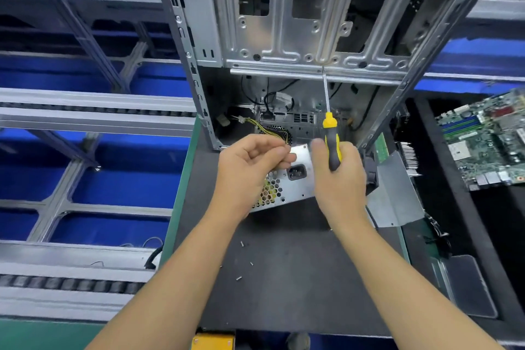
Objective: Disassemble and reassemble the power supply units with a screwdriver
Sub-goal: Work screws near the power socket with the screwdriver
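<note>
Loose screws (239, 278) lie nearest on the dark mat (284, 278); beyond them my left hand (250, 163) pinches something small, too hidden to name, while my right hand (338, 176) grips the screwdriver (331, 138), shaft pointing up. Between both hands sits the power supply unit (295, 179), before the open computer case (284, 37): seemingly rigid, fairly heavy sheet metal, best held by its flat sides, clear of the trailing yellow wires (272, 131).

Loose screws (244, 261) dot the mat (284, 278) before the case (284, 37).
</note>
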A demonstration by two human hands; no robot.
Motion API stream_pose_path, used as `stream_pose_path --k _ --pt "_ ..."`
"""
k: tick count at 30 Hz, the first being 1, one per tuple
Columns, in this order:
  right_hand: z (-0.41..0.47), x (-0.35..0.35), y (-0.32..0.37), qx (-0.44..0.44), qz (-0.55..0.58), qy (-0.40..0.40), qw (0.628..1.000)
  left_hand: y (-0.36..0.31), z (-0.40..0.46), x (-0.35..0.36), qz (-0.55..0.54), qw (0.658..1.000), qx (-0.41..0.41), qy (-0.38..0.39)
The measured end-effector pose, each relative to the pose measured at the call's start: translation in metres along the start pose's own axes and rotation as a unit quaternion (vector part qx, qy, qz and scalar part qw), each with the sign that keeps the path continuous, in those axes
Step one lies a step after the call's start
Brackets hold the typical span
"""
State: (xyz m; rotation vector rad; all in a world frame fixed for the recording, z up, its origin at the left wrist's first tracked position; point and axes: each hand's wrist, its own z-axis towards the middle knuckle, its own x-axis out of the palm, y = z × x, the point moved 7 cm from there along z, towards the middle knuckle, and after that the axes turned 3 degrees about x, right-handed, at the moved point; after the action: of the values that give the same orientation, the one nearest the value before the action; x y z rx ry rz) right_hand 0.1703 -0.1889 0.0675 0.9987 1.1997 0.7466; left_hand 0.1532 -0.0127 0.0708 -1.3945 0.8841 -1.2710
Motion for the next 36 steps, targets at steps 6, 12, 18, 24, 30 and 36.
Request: stream_pose_path --k 6,12,18,24,30,36 --pt "-0.005 -0.039 0.016 -0.098 -0.002 0.087 0.991 0.004 0.006 -0.005 -0.048 0.999 0.012 -0.008" --pt "0.003 -0.053 -0.007 -0.025 0.158 0.094 0.983 0.005 0.012 -0.012 -0.073 0.997 0.024 -0.021" --pt "0.009 -0.044 -0.02 0.02 0.227 0.103 0.968 0.002 0.015 -0.015 -0.069 0.997 0.032 -0.015" --pt "0.009 -0.043 -0.024 0.039 0.224 0.094 0.969 0.004 0.014 -0.014 -0.075 0.997 0.024 -0.012" --pt "0.008 -0.043 -0.023 0.045 0.221 0.102 0.969 0.006 0.013 -0.012 -0.073 0.997 0.016 -0.013" --pt "0.007 -0.043 -0.021 0.052 0.213 0.102 0.97 0.005 0.013 -0.012 -0.057 0.998 0.013 -0.009"
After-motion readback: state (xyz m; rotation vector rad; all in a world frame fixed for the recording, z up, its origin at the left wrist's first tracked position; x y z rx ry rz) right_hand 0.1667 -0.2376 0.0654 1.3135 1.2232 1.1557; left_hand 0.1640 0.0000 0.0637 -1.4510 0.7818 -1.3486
